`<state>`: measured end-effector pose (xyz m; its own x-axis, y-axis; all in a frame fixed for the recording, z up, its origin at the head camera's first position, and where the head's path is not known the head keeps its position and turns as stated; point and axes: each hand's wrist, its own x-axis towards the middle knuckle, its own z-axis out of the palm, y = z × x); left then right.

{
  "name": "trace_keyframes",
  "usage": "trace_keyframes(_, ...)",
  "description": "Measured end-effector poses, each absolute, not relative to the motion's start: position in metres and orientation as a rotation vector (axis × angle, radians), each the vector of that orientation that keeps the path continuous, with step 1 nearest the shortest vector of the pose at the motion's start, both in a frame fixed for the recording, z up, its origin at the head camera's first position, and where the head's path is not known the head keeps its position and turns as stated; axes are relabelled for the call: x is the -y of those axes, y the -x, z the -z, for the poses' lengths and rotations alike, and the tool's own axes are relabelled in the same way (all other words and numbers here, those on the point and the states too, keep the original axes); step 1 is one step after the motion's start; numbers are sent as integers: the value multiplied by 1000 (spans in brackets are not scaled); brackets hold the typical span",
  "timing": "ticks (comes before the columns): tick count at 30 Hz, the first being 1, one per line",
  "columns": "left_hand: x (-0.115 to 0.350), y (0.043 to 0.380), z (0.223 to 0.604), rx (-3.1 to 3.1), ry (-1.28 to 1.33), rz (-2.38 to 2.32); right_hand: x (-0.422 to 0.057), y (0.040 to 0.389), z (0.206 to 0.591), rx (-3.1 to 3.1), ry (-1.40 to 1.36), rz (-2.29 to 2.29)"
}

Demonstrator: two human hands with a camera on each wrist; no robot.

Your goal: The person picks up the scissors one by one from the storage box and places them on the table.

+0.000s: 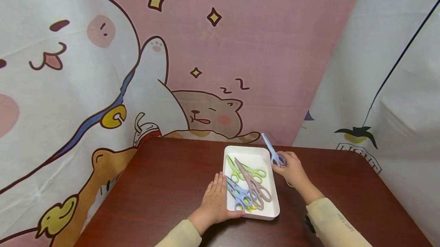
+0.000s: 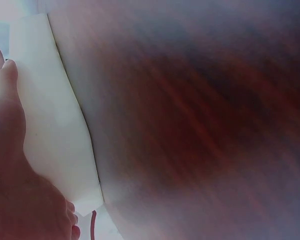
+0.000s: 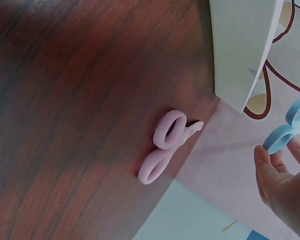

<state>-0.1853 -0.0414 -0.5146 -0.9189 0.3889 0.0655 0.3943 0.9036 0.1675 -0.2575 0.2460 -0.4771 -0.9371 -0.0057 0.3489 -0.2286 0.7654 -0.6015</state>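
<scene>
A white tray (image 1: 272, 201) on the table holds several scissors: blue scissors (image 1: 237, 191), a greyish-pink pair (image 1: 249, 178) and green scissors (image 1: 256, 171), overlapping one another. My left hand (image 1: 215, 199) lies against the tray's left side with straight fingers, its thumb along the near rim. From the left wrist, the tray wall (image 2: 55, 110) shows right beside the palm. To the right of the tray, my right hand (image 1: 290, 168) pinches another pair of blue scissors (image 1: 273, 153) by the handle loops, blades pointing up and away. In the right wrist view, fingertips meet the loops (image 3: 280, 137).
Pink scissors (image 3: 165, 145) lie on the table right of the tray, mostly hidden behind the right hand in the head view. The dark red-brown table (image 1: 165, 178) ends at a cartoon-printed cloth (image 1: 275, 48) hanging behind it.
</scene>
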Motion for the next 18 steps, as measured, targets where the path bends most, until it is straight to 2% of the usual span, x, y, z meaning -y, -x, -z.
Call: trace_keyframes(18, 41, 189, 526, 3014, 608, 305, -264, 250, 477, 2588, -176, -956)
